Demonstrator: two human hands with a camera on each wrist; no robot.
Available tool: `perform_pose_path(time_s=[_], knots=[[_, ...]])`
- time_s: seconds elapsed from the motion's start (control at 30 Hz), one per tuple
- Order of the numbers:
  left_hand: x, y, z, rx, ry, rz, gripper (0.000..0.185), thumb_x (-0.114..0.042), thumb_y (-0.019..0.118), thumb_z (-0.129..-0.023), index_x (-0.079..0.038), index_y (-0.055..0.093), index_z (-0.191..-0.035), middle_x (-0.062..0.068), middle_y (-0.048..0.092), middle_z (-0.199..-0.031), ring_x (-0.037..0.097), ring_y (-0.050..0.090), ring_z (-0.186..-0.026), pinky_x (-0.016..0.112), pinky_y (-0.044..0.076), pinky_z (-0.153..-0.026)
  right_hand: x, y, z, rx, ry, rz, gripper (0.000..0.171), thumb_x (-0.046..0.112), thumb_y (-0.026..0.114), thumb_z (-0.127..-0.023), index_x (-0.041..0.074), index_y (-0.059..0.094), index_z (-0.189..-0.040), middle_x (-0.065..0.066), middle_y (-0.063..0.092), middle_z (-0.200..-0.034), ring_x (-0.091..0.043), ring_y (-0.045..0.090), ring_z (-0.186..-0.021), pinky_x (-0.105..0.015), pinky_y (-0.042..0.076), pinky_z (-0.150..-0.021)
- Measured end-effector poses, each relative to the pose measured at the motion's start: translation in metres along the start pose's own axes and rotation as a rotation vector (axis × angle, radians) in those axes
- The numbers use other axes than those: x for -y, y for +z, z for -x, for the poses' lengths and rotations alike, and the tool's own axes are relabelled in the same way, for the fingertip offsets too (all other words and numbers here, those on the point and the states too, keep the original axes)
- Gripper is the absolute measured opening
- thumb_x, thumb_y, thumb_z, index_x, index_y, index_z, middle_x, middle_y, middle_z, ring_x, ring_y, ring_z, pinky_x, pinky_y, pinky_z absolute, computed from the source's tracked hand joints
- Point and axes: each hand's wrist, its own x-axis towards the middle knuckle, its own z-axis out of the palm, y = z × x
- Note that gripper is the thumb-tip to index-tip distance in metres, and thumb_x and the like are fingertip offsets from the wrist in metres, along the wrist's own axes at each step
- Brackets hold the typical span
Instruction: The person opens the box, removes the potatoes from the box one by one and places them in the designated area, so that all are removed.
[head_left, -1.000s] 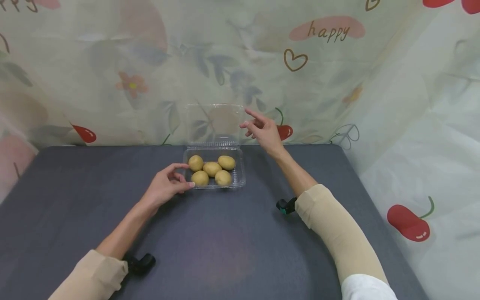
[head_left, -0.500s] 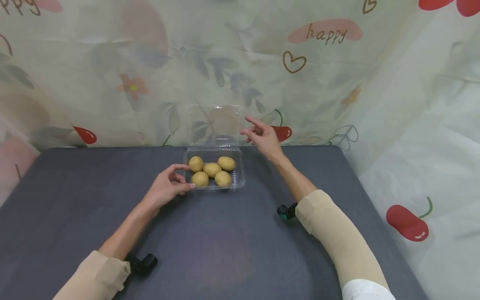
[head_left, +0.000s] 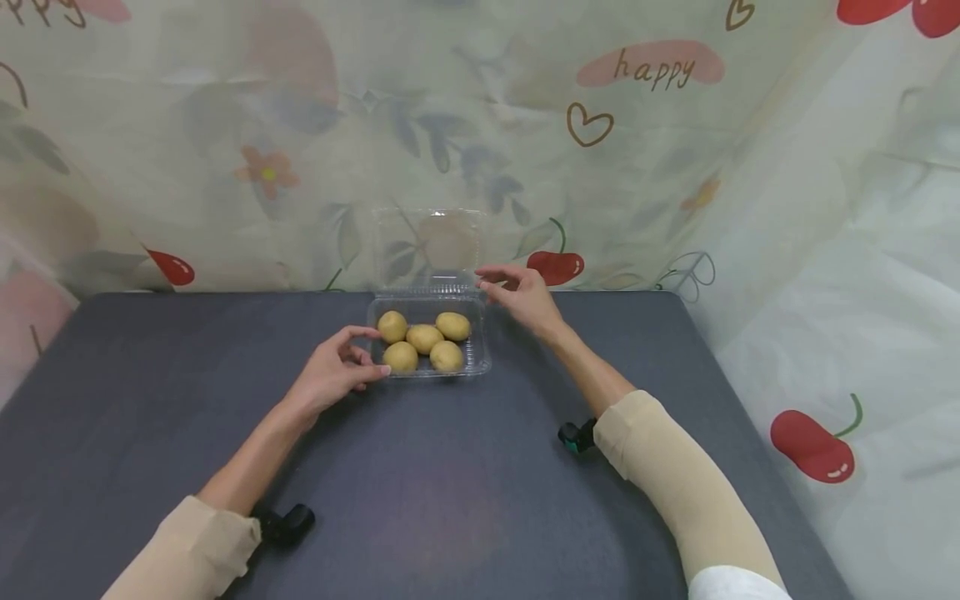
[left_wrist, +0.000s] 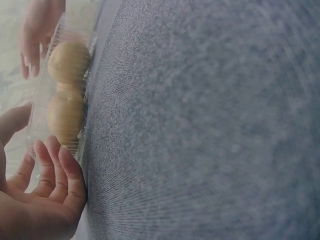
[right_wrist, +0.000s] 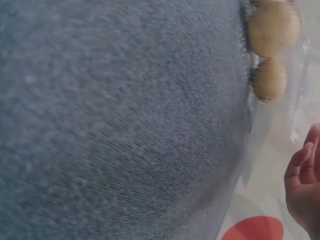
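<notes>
Your L hand curves round the near L corner of the clear box, thumb & fingers spread, w/ that corner btwn them. Your R hand has no visible hold: fingers loosely bent, small gap btwn thumb & index, tips right by the R edge of the raised lid; can't tell if touching. Box sits near far edge of the dark table, 5 potatoes inside, printed curtain behind.

Dark grey table, floral sheet that we see behind the table, pale cherry-printed sheet right of the table.
</notes>
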Motion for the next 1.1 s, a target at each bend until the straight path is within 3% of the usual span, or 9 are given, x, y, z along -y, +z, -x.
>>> perform_pose_path(time_s=[0.13,0.4,0.53,0.7,0.8,1.1], knots=[[-0.001,0.0,-0.001,0.006,-0.001,0.001,0.06,-0.025,0.076,-0.089,-0.015,0.047,-0.141,0.009,0.061,-0.09,0.026,0.06,-0.081,0.037,0.053,-0.073,-0.018,0.004,-0.002,0.031,0.013,-0.004,0.03,0.007,0.067,-0.095,-0.003,0.066,-0.123,-0.021,0.068,-0.114,-0.046,0.064,-0.087,-0.06,0.05,-0.082],[0.002,-0.001,-0.002,0.015,0.0,0.01,0.061,-0.026,0.077,-0.089,-0.015,0.048,-0.141,0.009,0.062,-0.091,0.028,0.062,-0.082,0.037,0.054,-0.074,-0.027,0.01,0.001,0.086,0.025,0.042,0.028,0.009,0.07,-0.094,0.001,0.069,-0.121,-0.016,0.069,-0.114,-0.041,0.066,-0.084,-0.057,0.052,-0.081],[0.003,-0.002,-0.003,0.022,-0.009,0.029,0.062,-0.026,0.078,-0.088,-0.015,0.047,-0.141,0.01,0.061,-0.091,0.027,0.064,-0.082,0.037,0.056,-0.076,-0.026,0.012,0.002,0.115,0.024,0.103,0.028,0.009,0.07,-0.093,0.003,0.07,-0.12,-0.015,0.07,-0.112,-0.043,0.065,-0.082,-0.047,0.054,-0.074],[0.003,-0.002,-0.003,0.025,-0.013,0.033,0.062,-0.024,0.078,-0.088,-0.014,0.046,-0.141,0.01,0.062,-0.09,0.026,0.064,-0.081,0.037,0.057,-0.076,-0.026,0.015,0.002,0.128,0.02,0.204,0.026,0.014,0.071,-0.093,0.007,0.072,-0.119,-0.003,0.072,-0.107,-0.025,0.05,-0.056,-0.028,0.041,-0.053],[0.003,-0.002,-0.002,0.029,-0.012,0.038,0.062,-0.024,0.077,-0.089,-0.014,0.046,-0.141,0.009,0.062,-0.088,0.026,0.064,-0.08,0.038,0.057,-0.077,-0.028,0.017,0.002,0.133,0.015,0.247,0.027,0.015,0.072,-0.092,0.009,0.072,-0.118,-0.001,0.072,-0.107,-0.016,0.043,-0.052,-0.027,0.037,-0.05],[0.002,-0.003,-0.002,0.041,-0.025,0.046,0.062,-0.026,0.077,-0.089,-0.015,0.045,-0.141,0.009,0.062,-0.089,0.028,0.065,-0.084,0.039,0.056,-0.078,-0.031,0.022,0.003,0.159,0.008,0.327,0.028,0.017,0.073,-0.091,0.014,0.073,-0.119,0.0,0.073,-0.111,-0.014,0.047,-0.051,-0.028,0.039,-0.049]])
